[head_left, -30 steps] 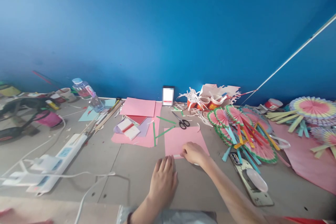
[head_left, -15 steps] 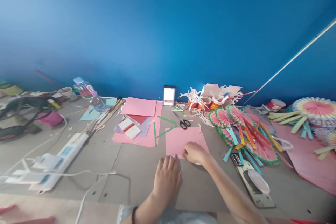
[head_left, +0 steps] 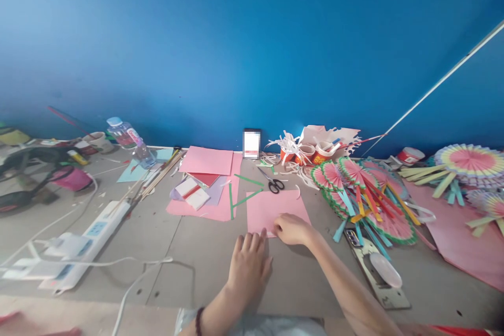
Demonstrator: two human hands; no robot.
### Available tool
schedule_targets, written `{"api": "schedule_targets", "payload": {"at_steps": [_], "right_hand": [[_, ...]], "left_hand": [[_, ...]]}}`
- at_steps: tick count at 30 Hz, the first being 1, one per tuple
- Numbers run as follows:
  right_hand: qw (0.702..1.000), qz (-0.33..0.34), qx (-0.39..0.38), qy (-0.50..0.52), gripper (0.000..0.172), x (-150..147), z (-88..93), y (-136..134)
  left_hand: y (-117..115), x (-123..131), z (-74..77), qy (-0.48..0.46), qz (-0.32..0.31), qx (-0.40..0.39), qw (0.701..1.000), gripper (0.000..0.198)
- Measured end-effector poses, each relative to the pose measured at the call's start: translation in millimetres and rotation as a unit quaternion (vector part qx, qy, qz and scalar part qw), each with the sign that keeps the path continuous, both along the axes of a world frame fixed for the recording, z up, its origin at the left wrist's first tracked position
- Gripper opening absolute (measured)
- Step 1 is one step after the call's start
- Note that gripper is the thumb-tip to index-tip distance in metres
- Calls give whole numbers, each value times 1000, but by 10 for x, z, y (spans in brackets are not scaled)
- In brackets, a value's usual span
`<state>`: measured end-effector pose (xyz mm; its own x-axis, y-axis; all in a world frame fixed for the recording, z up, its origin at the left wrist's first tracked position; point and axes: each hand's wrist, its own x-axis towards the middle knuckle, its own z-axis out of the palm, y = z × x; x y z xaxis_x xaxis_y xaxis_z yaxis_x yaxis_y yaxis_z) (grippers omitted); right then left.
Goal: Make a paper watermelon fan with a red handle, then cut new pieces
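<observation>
A pink paper sheet lies flat on the grey table in front of me. My left hand rests palm down at its near left edge, fingers stretched out and slightly bent. The fingers of my right hand are curled together over the sheet's near edge; whatever they may hold is too small to make out. Black-handled scissors lie just beyond the sheet. Green paper strips are to its left, beside a larger pink sheet.
Paper fans and a phone lie on the right. Red cups hold white paper strips near the blue wall. On the left are a bottle, a power strip with white cables, and thin sticks.
The view has shifted slightly, so objects appear a little further left. Both hands keep nearly the same place at the sheet's near edge.
</observation>
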<state>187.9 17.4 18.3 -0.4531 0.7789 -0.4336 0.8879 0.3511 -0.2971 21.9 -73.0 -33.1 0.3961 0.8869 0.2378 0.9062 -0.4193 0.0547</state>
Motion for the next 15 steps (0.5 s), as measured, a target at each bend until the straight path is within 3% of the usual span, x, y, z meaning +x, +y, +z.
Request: {"api": "schedule_targets", "payload": {"at_steps": [7, 15], "right_hand": [[1000, -5, -2, -3, 24, 3, 25, 1], [997, -45, 1, -62, 26, -111, 97, -38]], "left_hand": [[85, -48, 71, 9, -1, -4, 1000, 45], [85, -29, -48, 2, -15, 44, 999, 38]]}}
